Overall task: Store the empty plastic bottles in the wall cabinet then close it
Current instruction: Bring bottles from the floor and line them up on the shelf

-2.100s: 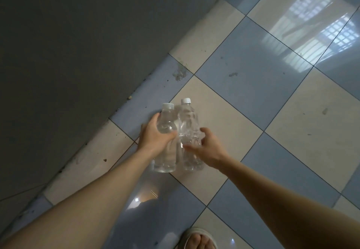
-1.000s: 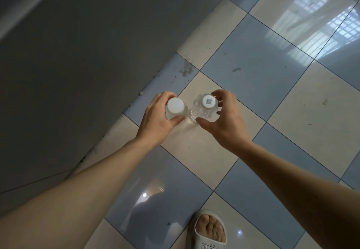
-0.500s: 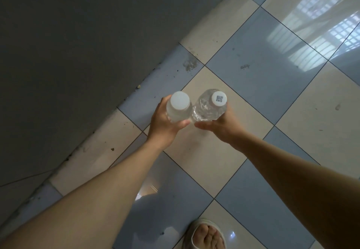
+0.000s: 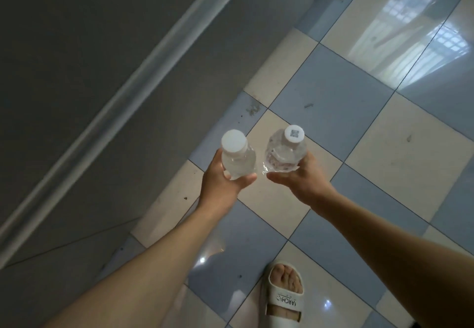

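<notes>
The left hand [image 4: 225, 181] grasps the smooth bottle [image 4: 237, 157] around its lower body, fingers and thumb wrapped beneath it, plain white cap toward the viewer. The right hand [image 4: 298, 180] grasps the crinkled bottle [image 4: 284, 154] the same way; its cap carries a printed square code. Both bottles are clear, look empty, are held upright above the floor, and sit just beside each other without clearly touching. Below them lies a glossy floor [image 4: 359, 127] of blue and cream tiles, with window light reflected at the far right. A grey wall [image 4: 89, 84] rises on the left, crossed by a pale diagonal edge [image 4: 143, 71] that may belong to the cabinet; this cannot be confirmed. A foot in a white slipper [image 4: 284, 299] stands at the near edge. The step in hand appears to be carrying both bottles up to the cabinet. Keep each grip light enough not to crush the thin walls, hold the bottles apart, and free one hand if the door needs opening.
</notes>
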Tool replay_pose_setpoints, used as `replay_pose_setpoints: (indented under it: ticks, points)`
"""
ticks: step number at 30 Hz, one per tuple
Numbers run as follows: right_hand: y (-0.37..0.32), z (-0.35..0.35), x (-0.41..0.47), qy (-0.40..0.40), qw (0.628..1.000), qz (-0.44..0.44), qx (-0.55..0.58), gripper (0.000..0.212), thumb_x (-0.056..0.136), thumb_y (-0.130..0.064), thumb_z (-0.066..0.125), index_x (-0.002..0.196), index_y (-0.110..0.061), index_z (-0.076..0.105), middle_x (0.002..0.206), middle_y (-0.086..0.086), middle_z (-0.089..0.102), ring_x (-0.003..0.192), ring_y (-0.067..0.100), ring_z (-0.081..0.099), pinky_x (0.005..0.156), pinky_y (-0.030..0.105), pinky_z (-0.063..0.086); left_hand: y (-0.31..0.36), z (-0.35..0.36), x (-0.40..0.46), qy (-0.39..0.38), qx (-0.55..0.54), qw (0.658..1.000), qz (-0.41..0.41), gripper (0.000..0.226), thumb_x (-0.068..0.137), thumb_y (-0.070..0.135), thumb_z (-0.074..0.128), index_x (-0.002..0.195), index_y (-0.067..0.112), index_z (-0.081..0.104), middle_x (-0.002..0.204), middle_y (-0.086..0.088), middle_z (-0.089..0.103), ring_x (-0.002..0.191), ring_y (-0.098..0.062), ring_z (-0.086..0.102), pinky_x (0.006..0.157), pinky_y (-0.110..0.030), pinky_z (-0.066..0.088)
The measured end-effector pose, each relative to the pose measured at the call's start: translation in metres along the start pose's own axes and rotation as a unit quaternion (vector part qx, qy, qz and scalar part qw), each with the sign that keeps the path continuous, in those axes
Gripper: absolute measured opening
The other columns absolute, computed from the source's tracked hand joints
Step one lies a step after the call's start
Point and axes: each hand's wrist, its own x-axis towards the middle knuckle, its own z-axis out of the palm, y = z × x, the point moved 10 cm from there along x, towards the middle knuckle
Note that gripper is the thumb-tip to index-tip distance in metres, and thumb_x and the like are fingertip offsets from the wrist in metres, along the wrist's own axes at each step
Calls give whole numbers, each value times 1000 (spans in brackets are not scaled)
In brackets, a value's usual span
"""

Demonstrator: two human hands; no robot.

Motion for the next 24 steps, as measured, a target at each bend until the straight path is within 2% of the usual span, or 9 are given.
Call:
replay_pose_setpoints:
  ticks: [6, 8, 10, 12, 15, 17, 19, 21, 24]
  points:
    - [-124, -51, -83, 7, 998, -60, -22, 71, 74, -24, 86, 135, -32, 50, 131, -6, 56, 123, 23, 52, 103, 51, 48, 128, -37, -77, 11, -21, 999, 47, 66, 69, 30, 90, 127, 36, 59, 121, 14, 69, 115, -11, 64, 100, -40, 54]
    - [-170, -74, -114, 19, 996, -80, -19, 64, 75, -24, 86, 124, -41, 49, 128, -7, 54, 120, 19, 52, 101, 44, 49, 180, -53, -102, 17, -24, 997, 75, 65, 68, 34, 90, 124, 41, 58, 119, 18, 69, 113, -6, 64, 99, -39, 55]
    - [-216, -99, -147, 32, 994, -103, -4, 62, 74, -25, 86, 112, -53, 46, 123, -9, 54, 114, 15, 54, 90, 29, 49, 232, -67, -129, 18, -28, 994, 102, 67, 69, 36, 90, 127, 41, 57, 121, 15, 68, 114, -8, 65, 99, -40, 55]
    - [-262, -125, -182, 47, 991, -121, 21, 60, 73, -26, 87, 105, -57, 47, 120, -10, 56, 109, 11, 58, 81, 19, 48, 283, -82, -158, 20, -31, 991, 129, 72, 71, 39, 90, 134, 39, 53, 127, 14, 66, 119, -11, 63, 100, -39, 54]
    - [-334, -166, -238, 72, 984, -153, 57, 59, 74, -28, 87, 111, -51, 48, 121, -7, 60, 103, 5, 64, 70, 17, 54, 364, -105, -212, 37, -44, 983, 175, 73, 71, 39, 90, 134, 39, 53, 127, 14, 65, 117, -7, 63, 92, -24, 55]
    - [-384, -188, -273, 82, 977, -186, 68, 57, 75, -24, 87, 111, -49, 49, 121, -6, 61, 97, -5, 64, 65, 9, 53, 412, -122, -249, 51, -60, 977, 199, 71, 72, 36, 91, 132, 34, 55, 125, 11, 66, 113, -5, 64, 85, -15, 54]
    - [-439, -207, -309, 87, 970, -216, 67, 55, 76, -22, 87, 110, -48, 52, 121, -4, 62, 98, -9, 62, 69, 6, 51, 460, -144, -289, 66, -75, 971, 219, 70, 72, 34, 91, 133, 29, 56, 125, 8, 66, 114, -6, 64, 89, -19, 54]
    - [-497, -223, -344, 97, 962, -249, 55, 55, 75, -23, 87, 111, -46, 53, 121, -3, 63, 100, -4, 63, 73, 9, 52, 509, -171, -329, 79, -101, 960, 250, 71, 73, 29, 91, 134, 28, 55, 126, 9, 66, 118, -10, 63, 97, -28, 52]
    - [-584, -236, -396, 97, 947, -303, 46, 56, 75, -28, 87, 119, -40, 55, 120, -7, 63, 103, 4, 65, 77, 18, 55, 580, -226, -390, 111, -148, 931, 316, 63, 71, 22, 90, 123, 33, 58, 116, 17, 70, 114, -7, 65, 91, -21, 52]
